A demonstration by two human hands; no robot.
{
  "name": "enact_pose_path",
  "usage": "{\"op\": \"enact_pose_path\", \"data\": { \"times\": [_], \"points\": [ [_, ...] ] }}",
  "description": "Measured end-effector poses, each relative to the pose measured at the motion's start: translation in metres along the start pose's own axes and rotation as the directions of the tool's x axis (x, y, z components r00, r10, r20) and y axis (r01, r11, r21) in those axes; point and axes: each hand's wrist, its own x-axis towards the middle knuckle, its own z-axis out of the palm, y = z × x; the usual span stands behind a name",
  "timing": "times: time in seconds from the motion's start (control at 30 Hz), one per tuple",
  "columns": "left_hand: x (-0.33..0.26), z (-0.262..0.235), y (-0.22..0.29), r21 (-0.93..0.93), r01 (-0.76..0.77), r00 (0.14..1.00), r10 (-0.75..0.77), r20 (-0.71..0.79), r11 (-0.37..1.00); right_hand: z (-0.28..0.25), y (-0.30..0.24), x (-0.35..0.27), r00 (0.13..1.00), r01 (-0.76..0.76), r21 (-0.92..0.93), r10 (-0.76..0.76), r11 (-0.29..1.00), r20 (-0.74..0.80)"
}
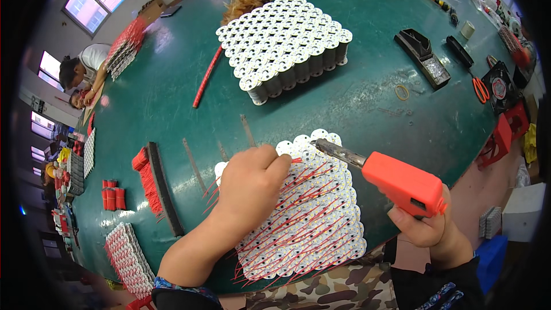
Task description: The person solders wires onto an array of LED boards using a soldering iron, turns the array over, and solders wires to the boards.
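Note:
A sheet of joined round white circuit boards (336,235) lies on the green table in front of me, with thin red wires (270,231) slanting across it in rows. Over its far left part, my left hand (247,181) is closed in a pinch, and a short red wire end pokes out past the fingertips. My right hand (427,227) grips a red soldering gun (399,182) by its handle. The gun's dark metal tip points left and reaches the board at the far edge of the sheet, just right of my left fingers.
Beyond the sheet stands a tall stack of similar boards (281,40). Left are a dark strip (163,189), loose red wires (150,183), wire bundles (113,196) and a wired board stack (129,258). Right are a black holder (423,58) and orange-handled scissors (480,90). People work far left.

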Motion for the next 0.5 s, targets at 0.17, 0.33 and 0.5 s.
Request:
{"op": "enact_pose_path", "data": {
  "times": [0.17,0.33,0.5],
  "points": [
    [0.008,0.012,0.000,0.020,-0.069,0.998,0.069,-0.004,0.997,0.004,0.000,0.007,1.000,-0.008,0.038,0.007,0.999,0.010],
    [0.008,0.015,0.000,0.041,-0.076,0.997,0.076,-0.008,0.996,0.010,0.002,0.010,1.000,0.002,0.082,-0.003,0.997,0.012],
    [0.009,0.016,0.001,0.066,-0.073,0.997,0.072,0.009,0.995,0.011,0.003,0.012,0.999,-0.011,0.063,0.008,0.998,0.045]
  ]
}}
